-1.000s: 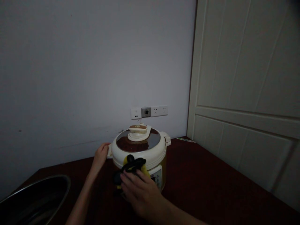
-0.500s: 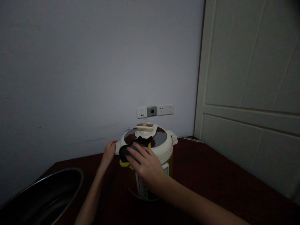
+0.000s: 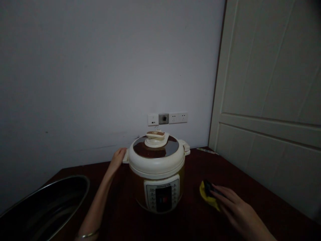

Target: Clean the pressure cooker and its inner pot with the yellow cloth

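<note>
A cream and brown electric pressure cooker [image 3: 157, 174] stands on a dark red table [image 3: 195, 167], its lid on and its control panel facing me. My left hand [image 3: 117, 160] grips the cooker's left side handle. My right hand [image 3: 232, 207] rests to the right of the cooker, fingers laid over a yellow and black cloth [image 3: 207, 194] that lies on the table.
A large dark metal bowl [image 3: 42, 207] sits at the front left. Wall sockets [image 3: 167, 118] are behind the cooker. A cream door [image 3: 271, 100] closes off the right side. A thin strip [image 3: 207, 151] lies at the table's back right.
My right hand took the cloth off the cooker's lid and front and moved it down to the table on the right. My left hand stayed on the handle.
</note>
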The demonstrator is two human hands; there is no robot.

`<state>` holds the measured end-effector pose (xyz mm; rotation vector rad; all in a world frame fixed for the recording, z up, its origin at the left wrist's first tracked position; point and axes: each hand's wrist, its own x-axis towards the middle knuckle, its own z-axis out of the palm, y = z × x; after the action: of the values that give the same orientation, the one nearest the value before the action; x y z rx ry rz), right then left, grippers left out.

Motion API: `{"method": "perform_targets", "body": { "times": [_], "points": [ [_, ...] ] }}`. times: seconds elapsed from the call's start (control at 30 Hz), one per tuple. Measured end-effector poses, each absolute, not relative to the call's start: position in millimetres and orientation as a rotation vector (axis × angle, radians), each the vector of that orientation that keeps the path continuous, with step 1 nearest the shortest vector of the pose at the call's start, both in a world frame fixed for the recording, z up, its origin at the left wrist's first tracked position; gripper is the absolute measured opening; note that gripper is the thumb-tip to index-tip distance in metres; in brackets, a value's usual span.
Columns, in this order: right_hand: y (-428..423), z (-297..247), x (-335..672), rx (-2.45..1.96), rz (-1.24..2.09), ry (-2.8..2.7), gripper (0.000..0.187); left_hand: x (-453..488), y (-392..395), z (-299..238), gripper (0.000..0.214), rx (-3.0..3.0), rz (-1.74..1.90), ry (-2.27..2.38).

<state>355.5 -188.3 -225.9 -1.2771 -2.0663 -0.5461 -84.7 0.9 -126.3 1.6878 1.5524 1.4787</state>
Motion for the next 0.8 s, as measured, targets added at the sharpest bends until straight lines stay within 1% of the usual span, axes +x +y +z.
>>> {"method": "perform_targets", "body": {
  "times": [0.1,0.2,0.3,0.43,0.5,0.57,0.67,0.73,0.8],
  "points": [
    [-206,-254,367,-1.430,-0.207,-2.267,0.038,-81,-7,-119,0.035,1.594,1.370,1.500],
    [-216,-255,371,-1.517,0.200,-2.370,0.040,-80,-18,-106,0.047,1.507,1.156,1.433],
    [-206,-226,370,-1.538,0.430,-2.216,0.051,-80,-26,-89,0.060,1.542,0.919,1.389],
    [-159,-167,358,-1.475,0.572,-1.852,0.061,-80,-28,-70,0.067,1.595,0.711,1.381],
    [-128,-144,348,-1.480,0.789,-1.598,0.063,-82,-25,-64,0.069,1.561,0.640,1.396],
    [-101,-128,337,-1.452,1.001,-1.416,0.059,-84,-21,-61,0.069,1.538,0.581,1.397],
    [-71,-116,322,-1.357,1.306,-1.300,0.050,-89,-17,-58,0.070,1.525,0.496,1.388],
    [-59,-113,313,-1.306,1.402,-1.266,0.051,-91,-14,-57,0.071,1.517,0.453,1.379],
    [-50,-112,306,-1.320,1.400,-1.244,0.054,-92,-12,-56,0.069,1.498,0.435,1.371]
  ]
}}
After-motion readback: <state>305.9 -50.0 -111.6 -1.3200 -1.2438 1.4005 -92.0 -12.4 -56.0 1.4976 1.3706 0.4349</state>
